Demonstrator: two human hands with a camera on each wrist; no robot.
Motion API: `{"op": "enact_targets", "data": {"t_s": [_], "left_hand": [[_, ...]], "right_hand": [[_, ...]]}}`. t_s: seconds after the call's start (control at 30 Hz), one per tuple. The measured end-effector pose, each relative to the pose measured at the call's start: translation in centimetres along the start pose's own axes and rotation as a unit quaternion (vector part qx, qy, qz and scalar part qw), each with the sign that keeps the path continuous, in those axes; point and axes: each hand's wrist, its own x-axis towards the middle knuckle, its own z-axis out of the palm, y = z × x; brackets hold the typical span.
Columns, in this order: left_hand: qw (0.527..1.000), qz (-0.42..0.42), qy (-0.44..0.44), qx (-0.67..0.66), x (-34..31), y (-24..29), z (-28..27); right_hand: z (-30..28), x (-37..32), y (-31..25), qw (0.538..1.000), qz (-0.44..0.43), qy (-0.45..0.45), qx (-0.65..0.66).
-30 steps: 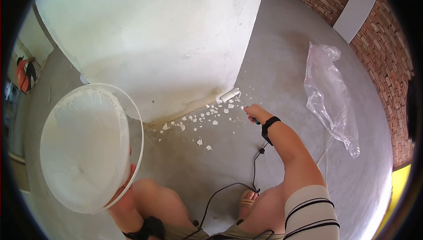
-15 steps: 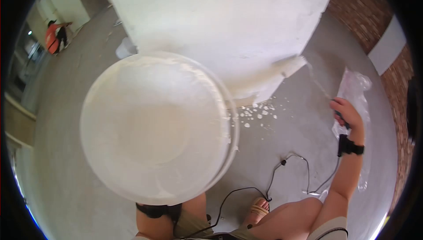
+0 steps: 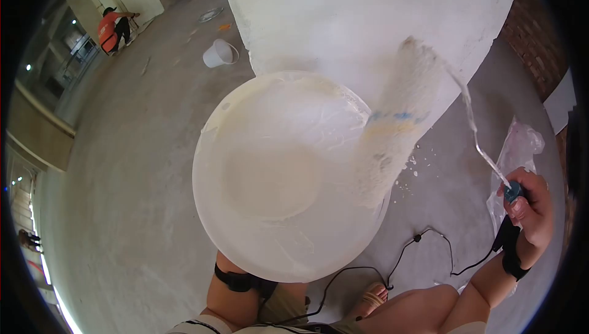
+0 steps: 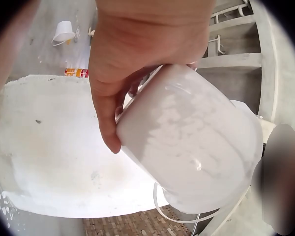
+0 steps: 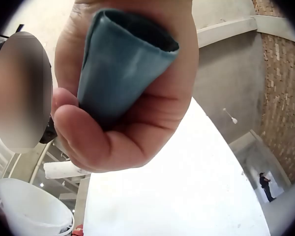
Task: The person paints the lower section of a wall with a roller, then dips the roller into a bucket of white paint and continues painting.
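Observation:
A white bucket (image 3: 211, 223) is tilted with its mouth toward the head camera, whitish paint coating its inside. My left hand (image 4: 147, 44) grips the bucket by its base, thumb and fingers spread round the bottom edge; in the head view the bucket hides that hand. Off to the right, my right hand (image 3: 532, 211) holds a paint roller by its blue handle (image 5: 123, 69), fingers wrapped round it. The roller's fuzzy sleeve (image 3: 399, 107), pale with a blue and yellow band, overlaps the bucket's right rim in the head view. Behind stands a white wall block (image 3: 368, 15).
White paint drops (image 3: 414, 165) spot the floor at the block's foot. A clear plastic sheet (image 3: 515, 144) lies to the right, and a black cable (image 3: 405, 242) runs to my right wrist. A small white bucket (image 3: 219, 55) and a crouching person (image 3: 110, 30) are farther left.
The roller has left the block's lower edge and come up and closer, over the bucket's right side. The bucket has shifted right in view, its mouth turned more toward the camera.

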Motion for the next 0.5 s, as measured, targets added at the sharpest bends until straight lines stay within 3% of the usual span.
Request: {"op": "enact_targets", "data": {"t_s": [0.17, 0.23, 0.5], "left_hand": [[0.999, -0.039, -0.011, -0.017, 0.0, -1.4, 1.8], [0.998, -0.057, -0.020, -0.022, 0.1, -2.0, 2.4], [0.992, -0.108, -0.039, -0.045, 0.3, -2.9, 3.2]], "right_hand": [[3.8, 1.9, -2.1, 0.999, 0.018, -0.020, -0.034], [4.7, 2.9, -2.5, 0.984, 0.019, -0.146, -0.099], [7.6, 4.1, -2.4, 0.961, 0.027, -0.223, -0.160]]}}
